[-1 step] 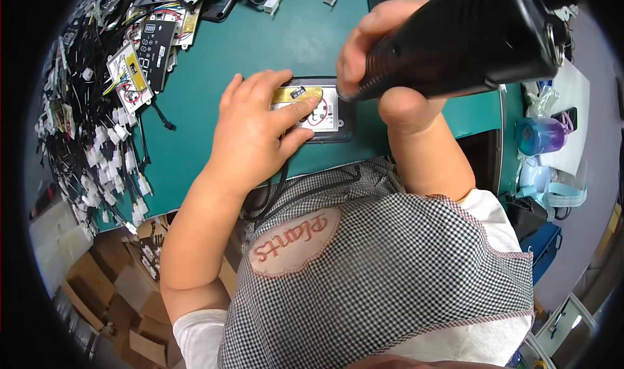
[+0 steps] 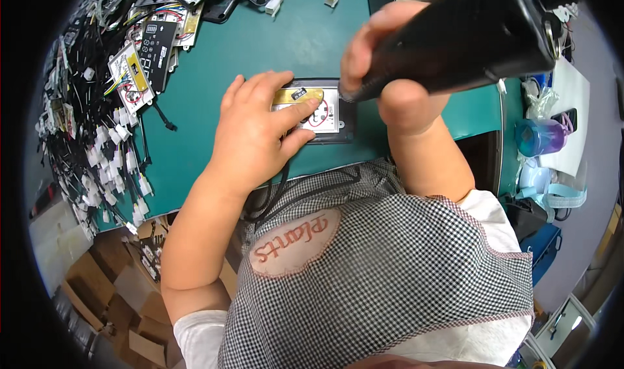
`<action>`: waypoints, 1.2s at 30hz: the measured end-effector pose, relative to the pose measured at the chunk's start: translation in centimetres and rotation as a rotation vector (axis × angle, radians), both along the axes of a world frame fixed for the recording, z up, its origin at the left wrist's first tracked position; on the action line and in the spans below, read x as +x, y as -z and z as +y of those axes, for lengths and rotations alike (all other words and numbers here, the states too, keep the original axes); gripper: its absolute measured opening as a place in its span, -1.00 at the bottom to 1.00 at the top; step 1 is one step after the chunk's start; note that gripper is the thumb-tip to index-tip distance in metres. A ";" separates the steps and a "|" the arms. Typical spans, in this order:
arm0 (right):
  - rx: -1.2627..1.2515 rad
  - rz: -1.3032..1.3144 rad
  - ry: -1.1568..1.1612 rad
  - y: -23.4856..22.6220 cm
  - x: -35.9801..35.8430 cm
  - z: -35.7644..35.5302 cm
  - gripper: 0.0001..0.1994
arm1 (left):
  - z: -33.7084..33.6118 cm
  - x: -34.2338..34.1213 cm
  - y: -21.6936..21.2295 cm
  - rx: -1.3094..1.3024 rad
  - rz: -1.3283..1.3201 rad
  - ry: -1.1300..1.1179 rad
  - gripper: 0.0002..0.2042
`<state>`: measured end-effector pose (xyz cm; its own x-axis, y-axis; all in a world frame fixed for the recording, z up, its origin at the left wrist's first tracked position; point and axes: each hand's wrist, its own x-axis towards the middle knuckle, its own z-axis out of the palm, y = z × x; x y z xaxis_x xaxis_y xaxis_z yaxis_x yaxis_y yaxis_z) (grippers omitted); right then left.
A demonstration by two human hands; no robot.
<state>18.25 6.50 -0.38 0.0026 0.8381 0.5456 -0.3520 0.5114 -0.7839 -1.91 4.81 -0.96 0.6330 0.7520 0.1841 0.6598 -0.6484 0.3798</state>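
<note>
A white circuit board with a gold strip lies in a shallow black case on the green table. Across the case's left end rests my left hand, fingers spread, with one fingertip on the board and the thumb near the near edge. My right hand is wrapped round a thick black electric screwdriver, tilted with its narrow end down by the board's right end. The bit is hidden or too blurred to see, so I cannot tell whether it touches a screw.
Bundled black cables with white connectors heap at the left. Nearby lie more boards and a black display panel. Two white connectors reach in at the far edge. A blue-purple cup stands right. Cardboard boxes sit below the table.
The screwdriver and my right hand have shifted very slightly; the tool looks a little more blurred. My left hand stays in place on the board.
</note>
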 end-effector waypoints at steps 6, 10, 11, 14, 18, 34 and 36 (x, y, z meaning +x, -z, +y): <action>0.023 0.145 0.207 -1.1 3.4 0.6 -0.42 | -0.6 1.6 0.6 0.031 -0.028 -0.088 -0.62; 0.234 0.134 0.360 -6.1 10.3 0.4 -0.27 | -0.8 2.1 1.1 0.029 -0.018 -0.094 -0.60; 0.250 0.101 0.326 -6.6 11.9 0.7 -0.27 | -0.7 2.0 1.1 0.031 -0.019 -0.089 -0.60; 0.292 0.107 0.356 -6.8 12.2 1.4 -0.28 | -0.6 2.1 1.0 0.052 -0.013 -0.075 -0.60; 0.239 0.149 0.634 -7.7 8.0 0.6 -0.40 | -0.6 2.1 1.0 0.080 -0.020 -0.075 -0.60; 0.170 0.224 0.678 -7.7 8.0 0.6 -0.42 | -0.6 2.5 1.1 0.071 -0.031 -0.073 -0.58; 0.142 0.245 0.671 -7.6 8.0 0.8 -0.43 | -0.5 2.4 1.2 0.080 -0.035 -0.062 -0.58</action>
<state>26.23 7.32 7.18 0.6270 0.5342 0.5670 -0.0833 0.7696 -0.6330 0.53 4.31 -2.13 0.5776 0.7715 0.2667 0.6868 -0.6359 0.3520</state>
